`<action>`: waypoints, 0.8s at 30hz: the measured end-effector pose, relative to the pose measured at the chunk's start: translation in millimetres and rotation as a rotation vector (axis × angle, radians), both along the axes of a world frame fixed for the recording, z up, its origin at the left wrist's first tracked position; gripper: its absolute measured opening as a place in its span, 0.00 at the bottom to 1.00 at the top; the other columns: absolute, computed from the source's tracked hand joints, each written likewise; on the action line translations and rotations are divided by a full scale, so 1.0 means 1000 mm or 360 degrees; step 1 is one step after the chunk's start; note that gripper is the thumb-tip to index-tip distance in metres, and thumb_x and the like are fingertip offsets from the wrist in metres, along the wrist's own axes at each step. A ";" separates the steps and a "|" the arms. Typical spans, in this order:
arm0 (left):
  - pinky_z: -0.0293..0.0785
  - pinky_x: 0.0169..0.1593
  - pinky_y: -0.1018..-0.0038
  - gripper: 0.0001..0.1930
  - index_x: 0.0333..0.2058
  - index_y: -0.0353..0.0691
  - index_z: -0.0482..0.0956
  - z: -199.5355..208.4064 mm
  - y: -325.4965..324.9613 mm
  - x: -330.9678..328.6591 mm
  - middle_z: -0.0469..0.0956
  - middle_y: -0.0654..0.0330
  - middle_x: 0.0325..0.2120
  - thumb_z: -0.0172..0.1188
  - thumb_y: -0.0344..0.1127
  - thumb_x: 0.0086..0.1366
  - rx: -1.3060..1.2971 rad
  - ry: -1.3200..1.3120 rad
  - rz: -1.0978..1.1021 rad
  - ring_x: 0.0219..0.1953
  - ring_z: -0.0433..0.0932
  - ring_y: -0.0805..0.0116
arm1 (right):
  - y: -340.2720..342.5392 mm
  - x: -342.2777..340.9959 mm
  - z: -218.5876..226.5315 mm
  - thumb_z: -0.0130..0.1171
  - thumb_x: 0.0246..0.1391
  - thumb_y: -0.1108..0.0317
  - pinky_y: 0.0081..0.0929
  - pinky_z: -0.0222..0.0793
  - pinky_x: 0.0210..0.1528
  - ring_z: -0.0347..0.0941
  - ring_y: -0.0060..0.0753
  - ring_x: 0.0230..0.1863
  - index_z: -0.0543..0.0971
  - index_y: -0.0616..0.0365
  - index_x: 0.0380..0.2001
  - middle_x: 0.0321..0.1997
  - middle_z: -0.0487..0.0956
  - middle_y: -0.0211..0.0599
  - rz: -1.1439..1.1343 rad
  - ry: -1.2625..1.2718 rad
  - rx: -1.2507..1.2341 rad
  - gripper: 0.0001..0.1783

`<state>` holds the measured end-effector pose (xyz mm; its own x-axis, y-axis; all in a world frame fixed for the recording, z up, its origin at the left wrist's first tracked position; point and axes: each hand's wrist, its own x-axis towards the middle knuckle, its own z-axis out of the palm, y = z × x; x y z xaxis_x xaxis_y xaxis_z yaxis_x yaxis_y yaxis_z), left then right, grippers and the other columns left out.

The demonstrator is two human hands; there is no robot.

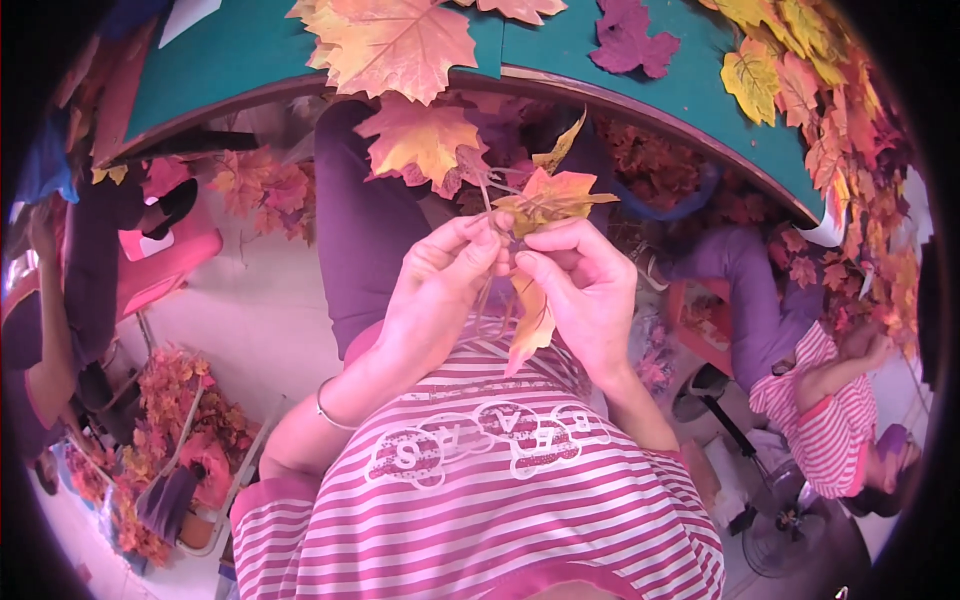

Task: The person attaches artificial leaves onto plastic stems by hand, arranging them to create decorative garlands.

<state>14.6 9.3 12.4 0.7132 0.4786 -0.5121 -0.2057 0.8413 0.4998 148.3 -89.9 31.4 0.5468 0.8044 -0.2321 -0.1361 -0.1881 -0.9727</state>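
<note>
Both hands pinching artificial maple-leaf spray over lap

L hand (448, 270): thumb + fingertips closed tight on thin stems of artificial maple-leaf spray (556, 198), approx. mid-view, between wearer's torso & table. R hand (588, 285): thumb + index nearly together at spray's base, other fingers curled; exact grip pt hidden. Orange-yellow leaf (534, 312) hangs below fingertips, in front of striped shirt (480, 520). Thin bracelet (322, 405) on L wrist. Just beyond hands, yellow-orange maple leaf (425, 140) sits below table edge; lg. peach maple leaf (395, 45) overhangs green tabletop (560, 45). Purple leaf (632, 38) lies on top, yellow leaf (752, 80) further R, next to heaped leaves. Co-worker in striped shirt on R, approx. level w/ wearer's hands; another person at far L
</note>
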 end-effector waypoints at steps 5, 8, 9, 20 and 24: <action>0.73 0.48 0.82 0.13 0.51 0.33 0.78 -0.002 0.001 -0.005 0.78 0.64 0.35 0.59 0.34 0.74 0.0065 0.0014 -0.0065 0.38 0.76 0.78 | 0.003 -0.004 0.002 0.65 0.53 0.87 0.20 0.78 0.45 0.80 0.23 0.41 0.80 0.70 0.37 0.39 0.78 0.35 -0.0031 0.0010 -0.0073 0.08; 0.73 0.48 0.82 0.13 0.51 0.33 0.78 -0.004 -0.001 -0.004 0.78 0.64 0.35 0.59 0.34 0.74 0.0105 0.0037 -0.0058 0.38 0.76 0.77 | 0.003 -0.003 0.003 0.65 0.53 0.87 0.20 0.78 0.45 0.80 0.23 0.41 0.79 0.70 0.37 0.39 0.78 0.35 0.0006 -0.0044 -0.0097 0.08; 0.73 0.48 0.81 0.13 0.51 0.32 0.78 -0.004 -0.002 -0.004 0.79 0.63 0.36 0.59 0.34 0.74 0.0102 0.0019 -0.0035 0.38 0.76 0.77 | 0.003 -0.003 0.003 0.65 0.53 0.87 0.20 0.78 0.44 0.79 0.22 0.41 0.79 0.70 0.37 0.39 0.78 0.36 0.0018 -0.0059 -0.0107 0.08; 0.75 0.47 0.80 0.11 0.50 0.34 0.80 -0.001 -0.003 -0.005 0.80 0.64 0.40 0.60 0.33 0.73 0.0142 0.0068 -0.0057 0.38 0.76 0.77 | -0.002 0.000 0.000 0.62 0.58 0.86 0.20 0.77 0.44 0.81 0.22 0.41 0.79 0.69 0.40 0.40 0.83 0.36 0.0093 -0.0165 -0.0087 0.07; 0.74 0.46 0.81 0.12 0.51 0.34 0.80 -0.006 -0.007 -0.006 0.81 0.64 0.40 0.60 0.32 0.73 0.0059 -0.0015 -0.0104 0.38 0.76 0.78 | -0.003 0.002 0.000 0.64 0.56 0.86 0.19 0.77 0.42 0.81 0.22 0.38 0.81 0.70 0.37 0.39 0.82 0.36 0.0125 -0.0427 -0.0104 0.06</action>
